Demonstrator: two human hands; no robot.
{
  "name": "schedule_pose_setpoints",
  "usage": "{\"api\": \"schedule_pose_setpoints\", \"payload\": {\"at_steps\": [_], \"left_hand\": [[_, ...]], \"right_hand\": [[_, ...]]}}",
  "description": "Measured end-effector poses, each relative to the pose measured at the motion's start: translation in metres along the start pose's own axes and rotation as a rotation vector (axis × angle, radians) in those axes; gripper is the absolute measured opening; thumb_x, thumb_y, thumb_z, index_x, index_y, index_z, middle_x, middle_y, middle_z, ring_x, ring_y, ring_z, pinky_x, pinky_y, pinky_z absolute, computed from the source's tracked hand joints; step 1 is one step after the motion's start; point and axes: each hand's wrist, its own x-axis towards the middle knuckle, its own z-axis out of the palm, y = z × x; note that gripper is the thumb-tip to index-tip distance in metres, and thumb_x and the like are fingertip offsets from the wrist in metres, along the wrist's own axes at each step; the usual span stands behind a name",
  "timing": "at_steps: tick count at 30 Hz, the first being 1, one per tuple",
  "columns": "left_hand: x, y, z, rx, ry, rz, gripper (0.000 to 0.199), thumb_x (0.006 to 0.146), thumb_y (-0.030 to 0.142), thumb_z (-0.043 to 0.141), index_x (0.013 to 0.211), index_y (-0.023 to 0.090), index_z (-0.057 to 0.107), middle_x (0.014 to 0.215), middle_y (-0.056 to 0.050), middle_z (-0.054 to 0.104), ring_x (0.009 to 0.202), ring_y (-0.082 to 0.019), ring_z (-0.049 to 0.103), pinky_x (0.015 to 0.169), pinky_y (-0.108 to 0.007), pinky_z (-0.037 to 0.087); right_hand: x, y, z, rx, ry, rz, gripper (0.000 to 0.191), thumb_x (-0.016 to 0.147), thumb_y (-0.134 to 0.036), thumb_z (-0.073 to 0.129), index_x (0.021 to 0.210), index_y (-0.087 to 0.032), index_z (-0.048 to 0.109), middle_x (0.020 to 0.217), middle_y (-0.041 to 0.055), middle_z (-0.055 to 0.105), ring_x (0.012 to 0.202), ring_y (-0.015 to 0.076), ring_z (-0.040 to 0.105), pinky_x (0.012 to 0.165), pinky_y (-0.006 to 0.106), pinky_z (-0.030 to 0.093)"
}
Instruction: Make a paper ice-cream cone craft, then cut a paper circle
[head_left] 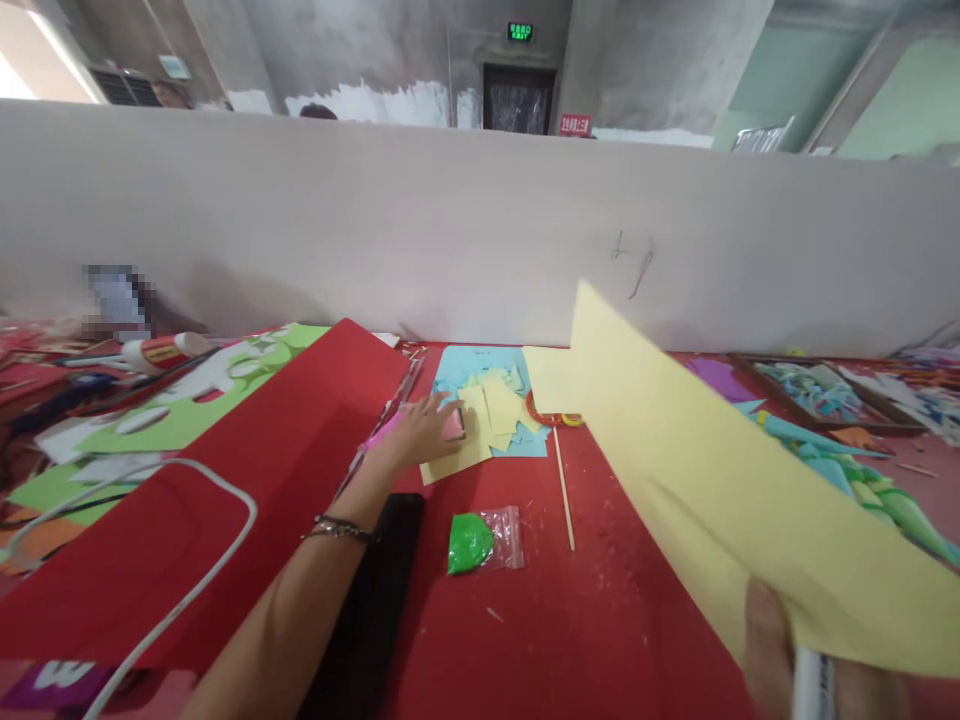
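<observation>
My left hand (426, 432) reaches over the paper scraps, fingers curled at a small pink item with a dark edge (454, 426); its kind is unclear. Beneath lie pale yellow paper pieces (499, 405) and a light blue sheet (480, 357). My right hand (769, 640), at the lower right, grips a large sheet of yellow paper (697, 480), which stands tilted up. A white pen-like tube (814, 685) is also in that hand, its lower part cut off by the frame.
Nearer me lie a small bag of green clay (472, 543), a thin wooden stick (564, 490) and a black flat object (382, 590). Red board (300, 440) and a white cable (240, 500) are at left. A tray of scraps (825, 395) stands right. A white partition (450, 230) rises behind.
</observation>
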Motion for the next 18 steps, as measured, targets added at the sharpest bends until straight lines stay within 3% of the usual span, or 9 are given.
{"api": "schedule_pose_setpoints", "payload": {"at_steps": [2, 5, 8, 12, 18], "left_hand": [[0.007, 0.007, 0.003, -0.021, -0.014, 0.065, 0.051, 0.073, 0.039, 0.054, 0.121, 0.025, 0.047, 0.13, -0.007, 0.048, 0.115, -0.023, 0.047, 0.093, -0.035, 0.038], [0.011, 0.012, 0.005, -0.019, 0.01, 0.065, 0.035, 0.077, 0.035, 0.046, 0.109, 0.024, 0.055, 0.118, -0.008, 0.055, 0.105, -0.024, 0.053, 0.086, -0.038, 0.042], [0.008, 0.011, 0.002, 0.004, 0.019, 0.051, 0.026, 0.075, 0.032, 0.047, 0.095, 0.022, 0.06, 0.105, -0.008, 0.059, 0.097, -0.026, 0.057, 0.079, -0.039, 0.044], [0.002, 0.006, -0.003, 0.035, 0.014, 0.042, 0.023, 0.071, 0.028, 0.051, 0.091, 0.022, 0.06, 0.1, -0.007, 0.059, 0.089, -0.024, 0.06, 0.074, -0.035, 0.045], [0.0, 0.019, -0.011, 0.084, 0.047, -0.01, 0.042, 0.07, 0.019, 0.052, 0.111, 0.013, 0.052, 0.122, -0.019, 0.047, 0.098, -0.032, 0.056, 0.076, -0.041, 0.045]], "right_hand": [[0.024, -0.008, 0.006, -0.153, 0.243, -0.008, 0.06, 0.077, -0.016, 0.058, 0.133, -0.013, 0.039, 0.095, 0.0181, 0.063, 0.08, 0.032, 0.061, 0.057, 0.039, 0.046], [0.061, -0.021, 0.012, -0.281, 0.351, -0.181, 0.052, 0.075, -0.015, 0.06, 0.125, -0.011, 0.049, 0.073, 0.0126, 0.065, 0.06, 0.0243, 0.061, 0.052, 0.034, 0.047], [0.09, -0.025, 0.016, -0.287, 0.475, -0.226, 0.047, 0.073, -0.014, 0.062, 0.12, -0.014, 0.055, 0.071, 0.0109, 0.065, 0.062, 0.026, 0.063, 0.054, 0.035, 0.049], [0.117, -0.022, 0.014, -0.151, 0.459, -0.087, 0.056, 0.074, -0.014, 0.06, 0.126, -0.031, 0.048, 0.088, 0.0113, 0.067, 0.087, 0.0331, 0.064, 0.067, 0.041, 0.051], [0.163, -0.028, 0.0, -0.029, 0.528, -0.203, 0.051, 0.077, -0.015, 0.058, 0.124, -0.034, 0.049, 0.098, 0.0095, 0.066, 0.101, 0.0344, 0.058, 0.079, 0.047, 0.048]]}}
